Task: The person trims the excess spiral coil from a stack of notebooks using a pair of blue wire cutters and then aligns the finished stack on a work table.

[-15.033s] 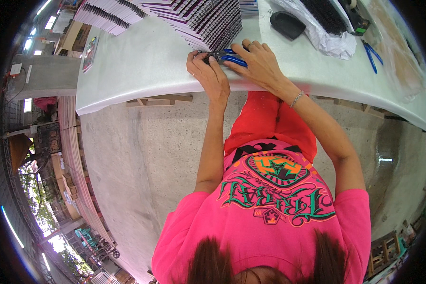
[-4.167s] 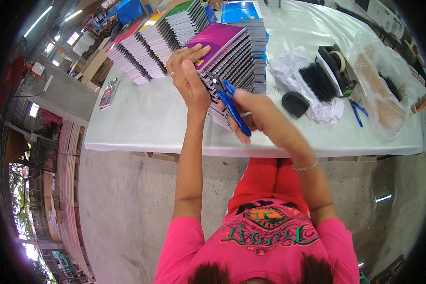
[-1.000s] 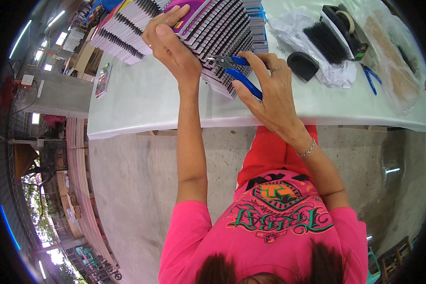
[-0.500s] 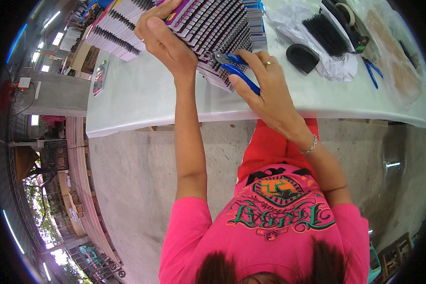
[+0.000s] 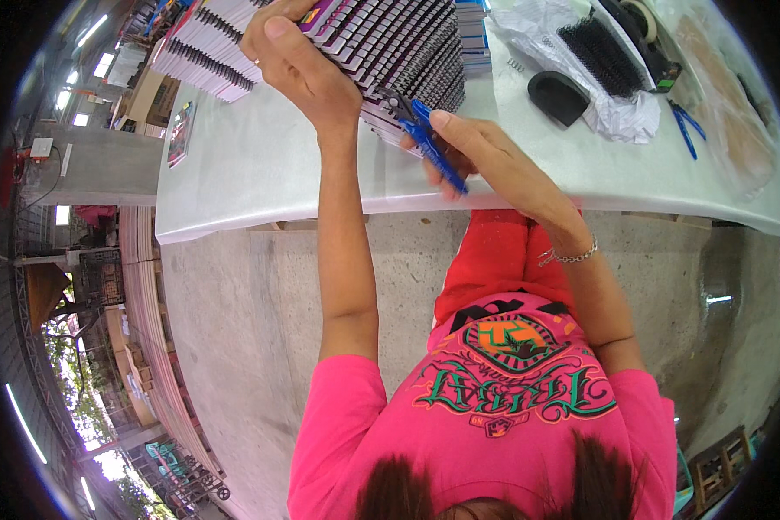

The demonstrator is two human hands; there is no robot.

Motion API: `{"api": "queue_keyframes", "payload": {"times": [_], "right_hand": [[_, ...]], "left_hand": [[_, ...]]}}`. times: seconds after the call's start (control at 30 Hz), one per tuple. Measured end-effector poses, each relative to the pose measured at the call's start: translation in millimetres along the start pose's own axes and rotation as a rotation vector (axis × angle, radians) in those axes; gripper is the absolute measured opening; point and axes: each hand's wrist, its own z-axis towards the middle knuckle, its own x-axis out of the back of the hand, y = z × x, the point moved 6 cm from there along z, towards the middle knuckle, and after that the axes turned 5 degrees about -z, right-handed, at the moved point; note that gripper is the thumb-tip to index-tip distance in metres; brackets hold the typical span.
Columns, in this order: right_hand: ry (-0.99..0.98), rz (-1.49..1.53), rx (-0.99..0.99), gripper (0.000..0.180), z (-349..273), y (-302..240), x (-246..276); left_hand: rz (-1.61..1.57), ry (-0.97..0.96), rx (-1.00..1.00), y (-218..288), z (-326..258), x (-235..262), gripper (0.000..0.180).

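Note:
A stack of spiral-bound notebooks (image 5: 399,48) with black coil bindings and a purple cover on top stands at the table's far edge of view. My left hand (image 5: 308,78) grips the near left corner of its upper notebooks, fingers partly hidden behind them. Closed around the blue handles of wire cutters (image 5: 435,149), my right hand (image 5: 503,165) is turned with its thumb uppermost. The cutters' jaws are at the coil ends along the stack's lower edge; whether they bite a coil, I cannot tell.
More coil-bound notebooks (image 5: 204,61) stand to the left, near a small printed booklet (image 5: 181,134). On the right lie black coils (image 5: 605,56) on white wrapping, a black rounded object (image 5: 558,99), a tape dispenser (image 5: 666,74), blue-handled pliers (image 5: 686,128) and a plastic bag (image 5: 732,113).
My right hand has rolled over, bringing the thumb on top, and the cutters have tilted with their handles lower. My left hand stays on the notebooks, shifted only slightly.

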Motion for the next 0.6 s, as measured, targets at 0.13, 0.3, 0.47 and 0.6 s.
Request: {"api": "queue_keyframes", "payload": {"times": [0.13,0.3,0.47,0.6], "right_hand": [[0.598,-0.949,0.594,0.043,-21.3,-19.7,0.1],[0.718,-1.11,0.622,0.05,-25.5,-11.4,1.5],[0.508,-0.879,0.432,0.046,-9.0,-0.3,7.8],[0.031,-0.203,-0.053,0.042,0.2,19.2,13.3]], "left_hand": [[-0.016,-0.009,0.03,-2.0,-0.6,0.3,0.059],[-0.023,-0.009,0.044,-0.1,-0.4,-0.7,0.059],[-0.053,0.013,0.06,-1.2,-0.1,-0.8,0.06],[-0.035,0.005,0.052,-1.4,0.0,-0.4,0.061]]}}
